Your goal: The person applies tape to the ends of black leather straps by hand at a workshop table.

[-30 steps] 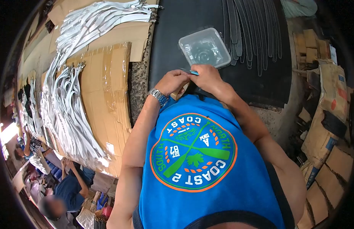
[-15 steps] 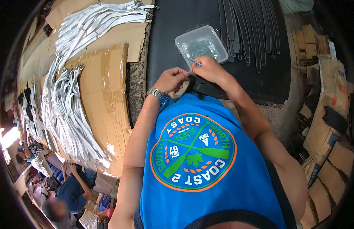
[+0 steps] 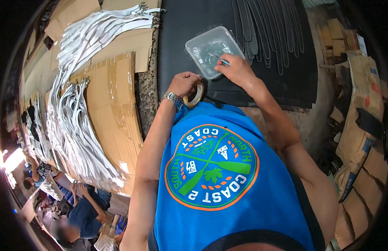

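Note:
My right hand (image 3: pixel 236 72) is closed around a slim blue-handled tool (image 3: pixel 224 62), its thin tip pointing over the clear plastic tub (image 3: pixel 211 75). The tool's exact kind is too small to make out. Left of the tub, my left hand (image 3: pixel 183 85) has its fingers pinched together; whatever is between the fingertips is hidden. A roll of tan tape (image 3: pixel 195 97) is right beside that hand, against the front of my blue shirt. The tub rests on a black sheet (image 3: pixel 173 46) covering the work surface.
Dark stitched straps (image 3: pixel 267 37) lie at the far right of the black sheet. White straps with metal clips (image 3: pixel 79 121) hang over cardboard (image 3: pixel 114 92) on the left. Cardboard boxes (image 3: pixel 361 96) are stacked at right. A co-worker (image 3: pixel 83 213) sits at lower left.
My right hand has moved away from my left and slightly up, bringing the blue tool over the tub. My left hand has drawn slightly left.

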